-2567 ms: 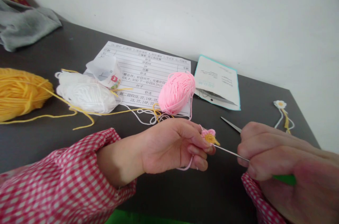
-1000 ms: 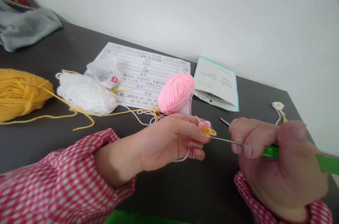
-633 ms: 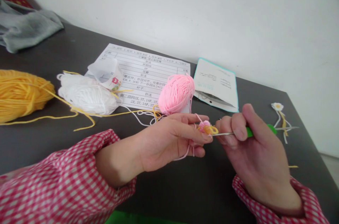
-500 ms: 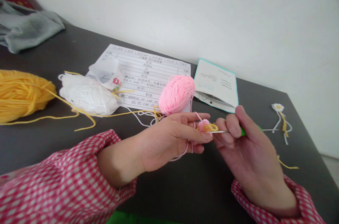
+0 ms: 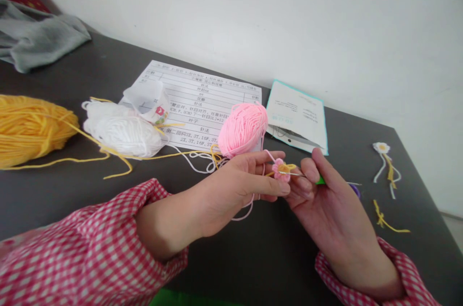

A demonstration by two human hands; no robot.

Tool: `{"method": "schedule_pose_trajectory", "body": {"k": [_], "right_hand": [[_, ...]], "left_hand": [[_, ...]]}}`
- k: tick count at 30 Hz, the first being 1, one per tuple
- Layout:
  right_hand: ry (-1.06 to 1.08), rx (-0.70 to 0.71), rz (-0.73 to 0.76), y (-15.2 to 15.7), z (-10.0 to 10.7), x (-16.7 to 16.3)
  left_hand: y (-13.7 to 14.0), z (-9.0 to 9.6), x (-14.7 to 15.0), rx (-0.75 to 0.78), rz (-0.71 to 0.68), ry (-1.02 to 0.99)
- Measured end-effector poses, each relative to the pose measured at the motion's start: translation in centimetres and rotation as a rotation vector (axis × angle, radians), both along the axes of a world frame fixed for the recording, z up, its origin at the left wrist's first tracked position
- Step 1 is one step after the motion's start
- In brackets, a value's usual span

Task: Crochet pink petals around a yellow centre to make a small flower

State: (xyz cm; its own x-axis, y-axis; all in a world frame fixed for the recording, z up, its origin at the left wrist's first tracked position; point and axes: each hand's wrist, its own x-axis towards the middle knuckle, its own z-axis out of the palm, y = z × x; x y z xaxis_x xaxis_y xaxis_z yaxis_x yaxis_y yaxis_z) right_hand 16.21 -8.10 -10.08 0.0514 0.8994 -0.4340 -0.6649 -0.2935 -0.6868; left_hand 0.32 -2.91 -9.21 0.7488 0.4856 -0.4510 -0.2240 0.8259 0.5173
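Between the thumb and fingers of my left hand (image 5: 249, 180) is a small crochet flower (image 5: 281, 175), pink round the edge and yellow in the middle. Pink yarn runs over and between those fingers, and a loop hangs below them. My right hand (image 5: 325, 204) grips a crochet hook (image 5: 320, 180) by its green handle. The hook's thin metal shaft points left, its tip lying at the flower's yellow middle. Just behind my left hand sits a ball of pink yarn (image 5: 243, 128).
A white yarn ball (image 5: 123, 130), a yellow yarn ball (image 5: 34, 127) and a small white cup (image 5: 150, 101) stand left. Behind lie a printed sheet (image 5: 202, 86) and a white packet (image 5: 298, 110). A finished white flower (image 5: 381, 148) and yellow yarn scraps (image 5: 381, 219) lie right.
The flower has turned to show more of its face, and the hook's tip now lies across its middle. My right hand has shifted slightly left and turned; the purple item behind it now shows.
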Motion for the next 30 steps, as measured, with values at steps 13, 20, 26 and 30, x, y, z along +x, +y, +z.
{"method": "schedule_pose_trajectory", "body": {"k": [13,20,26,30], "right_hand": [[0.080,-0.032,0.059,0.04,-0.56,0.65],[0.113,-0.029,0.059,0.29,-0.70,0.76],[0.049,0.001,0.097,0.36,-0.76,0.87],[0.044,0.003,0.079,0.37,-0.75,0.72]], "left_hand": [[0.01,0.08,0.15,0.155,0.108,0.052],[-0.01,0.10,0.21,0.129,0.146,0.042],[-0.13,0.02,0.26,0.144,0.166,0.104],[-0.04,-0.08,0.29,0.189,0.186,0.120]]}}
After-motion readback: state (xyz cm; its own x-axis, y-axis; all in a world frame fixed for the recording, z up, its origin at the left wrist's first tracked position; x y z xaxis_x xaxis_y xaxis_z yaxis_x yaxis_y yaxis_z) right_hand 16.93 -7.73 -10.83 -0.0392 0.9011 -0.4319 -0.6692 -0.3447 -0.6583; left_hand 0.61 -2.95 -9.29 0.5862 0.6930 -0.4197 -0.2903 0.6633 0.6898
